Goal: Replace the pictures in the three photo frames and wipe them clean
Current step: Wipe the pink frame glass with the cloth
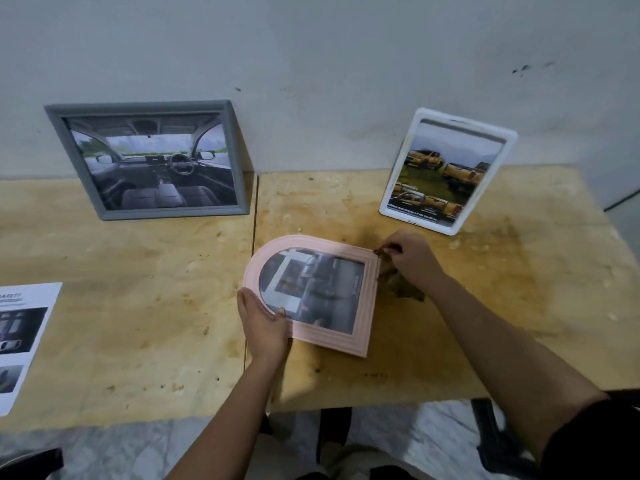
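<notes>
Behind the plywood table (138,323), a pale grey wall (311,46), scuffed, with a few dark specks (524,68) high above the table's right end. Across the table's top, yellowish stained boards split by a dark seam (255,216) running from front edge to back. Below the table's front edge, grey marbled floor (104,441) and dark legs (334,431); over the table and wall alike, soft, dim, even light.

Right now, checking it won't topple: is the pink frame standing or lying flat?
Lying flat: the pink frame rests face up on the table, left hand holding it.
</notes>
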Motion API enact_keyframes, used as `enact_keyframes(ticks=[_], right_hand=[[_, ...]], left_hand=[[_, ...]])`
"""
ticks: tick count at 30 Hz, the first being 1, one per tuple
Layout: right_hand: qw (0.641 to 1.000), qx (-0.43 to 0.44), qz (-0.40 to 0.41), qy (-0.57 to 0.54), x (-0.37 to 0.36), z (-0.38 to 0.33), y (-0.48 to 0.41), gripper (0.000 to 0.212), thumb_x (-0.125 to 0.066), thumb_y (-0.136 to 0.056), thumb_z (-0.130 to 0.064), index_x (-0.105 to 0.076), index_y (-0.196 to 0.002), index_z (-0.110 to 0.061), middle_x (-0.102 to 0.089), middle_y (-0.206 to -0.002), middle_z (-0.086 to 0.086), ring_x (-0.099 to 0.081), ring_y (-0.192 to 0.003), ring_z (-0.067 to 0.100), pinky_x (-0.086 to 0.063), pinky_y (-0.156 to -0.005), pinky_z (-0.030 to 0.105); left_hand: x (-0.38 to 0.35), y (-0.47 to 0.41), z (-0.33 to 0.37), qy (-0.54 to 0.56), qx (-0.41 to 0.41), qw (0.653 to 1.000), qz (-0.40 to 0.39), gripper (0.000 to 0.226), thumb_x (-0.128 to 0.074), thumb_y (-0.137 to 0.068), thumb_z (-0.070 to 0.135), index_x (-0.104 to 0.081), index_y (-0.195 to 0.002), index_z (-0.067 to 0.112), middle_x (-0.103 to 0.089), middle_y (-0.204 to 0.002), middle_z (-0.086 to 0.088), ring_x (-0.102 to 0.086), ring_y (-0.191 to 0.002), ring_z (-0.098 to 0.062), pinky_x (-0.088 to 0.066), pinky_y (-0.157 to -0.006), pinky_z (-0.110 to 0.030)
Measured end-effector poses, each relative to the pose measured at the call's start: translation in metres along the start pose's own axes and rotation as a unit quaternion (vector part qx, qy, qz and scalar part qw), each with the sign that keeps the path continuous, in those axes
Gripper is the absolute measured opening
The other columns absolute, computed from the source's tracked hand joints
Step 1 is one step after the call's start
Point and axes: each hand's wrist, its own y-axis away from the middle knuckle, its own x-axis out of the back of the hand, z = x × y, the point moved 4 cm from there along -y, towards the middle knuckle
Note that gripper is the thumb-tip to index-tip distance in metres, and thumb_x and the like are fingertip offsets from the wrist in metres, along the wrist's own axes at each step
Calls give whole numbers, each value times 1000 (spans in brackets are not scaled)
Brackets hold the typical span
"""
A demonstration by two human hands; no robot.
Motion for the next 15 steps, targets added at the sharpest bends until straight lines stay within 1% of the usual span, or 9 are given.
enact_keyframes(ticks=[1, 3, 4, 6, 7, 8, 11, 15], right_hand=[[1000, -13, -4, -3, -6, 5, 8, 19, -53, -88, -2, -71, -93, -5, -62, -94, 6, -54, -89, 17, -37, -74, 17], [1000, -26, -5, -11, -24, 5, 23, 22, -49, -90, -2, -70, -96, -6, -57, -99, 3, -52, -91, 15, -38, -70, 12], [1000, -26, 7, -12, -33, 4, 32, 23, -48, -90, -2, -70, -97, -5, -57, -101, 3, -51, -94, 16, -41, -73, 14], [999, -30, 40, -8, -47, 3, 46, 23, -49, -90, -2, -70, -97, -4, -60, -103, 9, -50, -99, 23, -45, -83, 30], [999, -28, 47, -4, -52, 2, 51, 22, -49, -89, -2, -70, -97, -4, -61, -103, 11, -50, -99, 25, -44, -85, 35], [999, -21, 47, 4, -55, 1, 56, 22, -50, -89, -2, -70, -97, -4, -63, -102, 11, -50, -98, 26, -43, -84, 35], [999, 7, 35, 32, -60, 0, 68, 22, -51, -88, -1, -70, -96, -6, -64, -99, 9, -50, -95, 25, -39, -79, 31], [997, 25, 50, 47, -65, -6, 85, 20, -53, -83, 5, -70, -89, -4, -67, -93, 10, -51, -90, 27, -34, -72, 26]], left_hand=[[-2, 0, 0, -3, -1, 1000, 0, 62, -65, -81, 2, -33, -135, 1, -34, -141, -16, -39, -128, -29, -41, -105, -41], [-4, -2, -3, -11, 0, 1000, -1, 66, -66, -81, 5, -31, -137, 0, -33, -144, -17, -37, -131, -31, -39, -106, -45], [-5, -2, -3, -11, 0, 1000, 0, 68, -66, -82, 5, -29, -138, 0, -32, -145, -18, -36, -131, -31, -38, -107, -45], [-5, -3, -4, -13, -2, 1000, 4, 68, -66, -82, 7, -29, -139, 1, -32, -145, -16, -37, -131, -30, -38, -107, -44], [-5, -4, -5, -17, -4, 1000, 4, 68, -66, -83, 8, -28, -139, 1, -32, -145, -16, -37, -132, -30, -37, -108, -44], [-5, -4, -6, -20, -7, 1000, 2, 68, -66, -83, 9, -28, -139, 0, -31, -146, -17, -36, -132, -30, -36, -108, -44], [-5, -3, -8, -23, -4, 1000, 1, 67, -65, -84, 10, -28, -139, 0, -32, -145, -17, -37, -131, -31, -37, -108, -44], [-5, -4, -10, -19, -2, 1000, 2, 66, -65, -85, 11, -28, -140, 3, -31, -146, -14, -38, -131, -31, -39, -107, -45]])
